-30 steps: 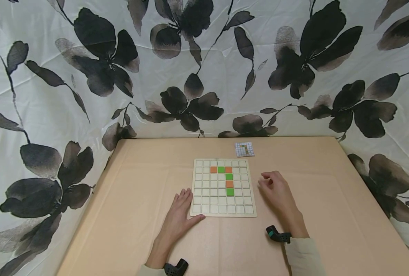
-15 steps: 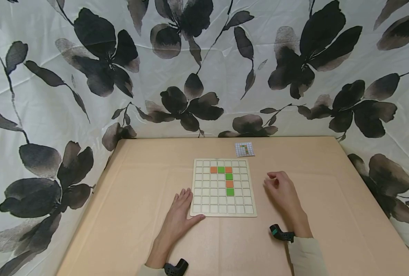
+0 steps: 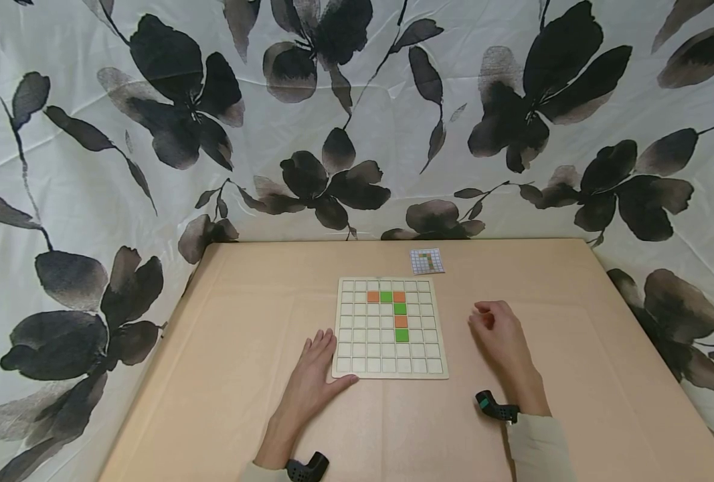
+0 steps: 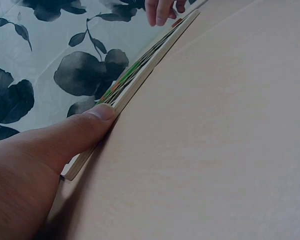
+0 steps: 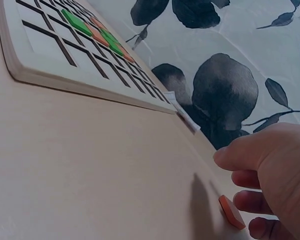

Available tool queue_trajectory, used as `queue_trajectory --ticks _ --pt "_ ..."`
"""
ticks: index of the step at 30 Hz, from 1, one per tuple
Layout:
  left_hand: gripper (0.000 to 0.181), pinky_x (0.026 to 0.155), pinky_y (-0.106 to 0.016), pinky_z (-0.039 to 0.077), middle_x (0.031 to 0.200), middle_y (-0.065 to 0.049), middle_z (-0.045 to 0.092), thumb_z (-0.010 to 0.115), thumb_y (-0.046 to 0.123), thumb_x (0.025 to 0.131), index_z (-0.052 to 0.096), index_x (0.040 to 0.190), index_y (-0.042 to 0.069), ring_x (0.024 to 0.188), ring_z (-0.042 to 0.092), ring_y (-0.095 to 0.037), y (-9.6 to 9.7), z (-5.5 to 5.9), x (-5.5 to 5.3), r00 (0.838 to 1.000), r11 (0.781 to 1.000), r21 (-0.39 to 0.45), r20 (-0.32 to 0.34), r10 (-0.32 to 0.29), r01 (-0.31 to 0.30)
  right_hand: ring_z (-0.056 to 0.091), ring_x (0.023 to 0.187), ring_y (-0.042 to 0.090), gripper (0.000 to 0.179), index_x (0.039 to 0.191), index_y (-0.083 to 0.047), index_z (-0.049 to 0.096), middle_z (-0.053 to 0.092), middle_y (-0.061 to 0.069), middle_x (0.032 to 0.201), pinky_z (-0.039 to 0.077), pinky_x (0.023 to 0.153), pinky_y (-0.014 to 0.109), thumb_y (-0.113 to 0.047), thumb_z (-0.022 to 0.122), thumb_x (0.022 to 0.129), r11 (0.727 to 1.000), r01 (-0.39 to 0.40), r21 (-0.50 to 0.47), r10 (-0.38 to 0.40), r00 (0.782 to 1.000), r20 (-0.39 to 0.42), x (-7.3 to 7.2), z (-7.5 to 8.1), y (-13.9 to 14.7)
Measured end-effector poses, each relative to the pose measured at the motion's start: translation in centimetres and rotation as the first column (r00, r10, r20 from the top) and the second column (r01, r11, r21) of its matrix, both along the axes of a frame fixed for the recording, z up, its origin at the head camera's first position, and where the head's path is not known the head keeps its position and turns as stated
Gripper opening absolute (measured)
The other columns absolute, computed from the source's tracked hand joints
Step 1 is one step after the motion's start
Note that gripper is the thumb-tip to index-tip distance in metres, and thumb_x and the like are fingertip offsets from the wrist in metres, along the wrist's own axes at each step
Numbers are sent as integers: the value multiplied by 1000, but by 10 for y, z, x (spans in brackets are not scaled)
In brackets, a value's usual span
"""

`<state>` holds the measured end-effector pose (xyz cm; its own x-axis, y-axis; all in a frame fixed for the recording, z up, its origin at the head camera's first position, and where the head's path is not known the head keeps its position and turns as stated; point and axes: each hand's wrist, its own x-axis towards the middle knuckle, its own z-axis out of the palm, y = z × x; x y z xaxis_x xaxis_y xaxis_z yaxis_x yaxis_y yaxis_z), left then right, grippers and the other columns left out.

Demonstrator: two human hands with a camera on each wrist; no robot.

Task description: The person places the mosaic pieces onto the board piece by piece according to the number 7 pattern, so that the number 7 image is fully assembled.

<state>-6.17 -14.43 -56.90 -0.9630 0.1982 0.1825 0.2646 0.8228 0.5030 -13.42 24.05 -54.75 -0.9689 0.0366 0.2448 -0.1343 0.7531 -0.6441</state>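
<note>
My left hand (image 3: 316, 371) lies along the left edge of a white grid board (image 3: 369, 348), fingers extended and thumb over its near corner. The left wrist view shows that thumb (image 4: 77, 131) pressing the board's rim. On the board, orange and green square tiles (image 3: 385, 296) form a short row, with a column running down from its right end. To the right, my right hand (image 3: 504, 338) hovers over the table, fingers loosely bent. By those fingertips an orange tile (image 5: 232, 212) appears in the right wrist view; whether they touch it, I cannot tell. The hand hides it from the head view.
A small card (image 3: 427, 261) printed with a coloured grid pattern lies behind the board's right corner. The light wooden table (image 3: 212, 375) ends at the back against a floral cloth (image 3: 357, 120). Black cameras (image 3: 497, 407) sit on both wrists.
My right hand has slid to the right, away from the board. The left hand, the board and its tiles have stayed put.
</note>
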Motion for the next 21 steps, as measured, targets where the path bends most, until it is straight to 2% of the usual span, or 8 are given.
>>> queue_trajectory --ticks 6,21 --pt "97 131 -43 17 159 -18 39 71 63 82 44 148 -3 153 29 -32 0 0 0 1000 1000 -7 5 1 -1 57 91 26 33 122 2 64 60 15 108 50 73 26 -15 67 94 1000 9 7 -9 1000 -1 0 -2 6" --pt "98 131 -43 17 159 -18 38 70 64 82 42 149 -2 153 28 -32 0 2 1 1000 1000 -7 9 -7 7 58 92 29 35 123 5 63 57 21 114 47 70 22 -11 68 93 1000 15 10 -16 1000 23 -2 -2 15"
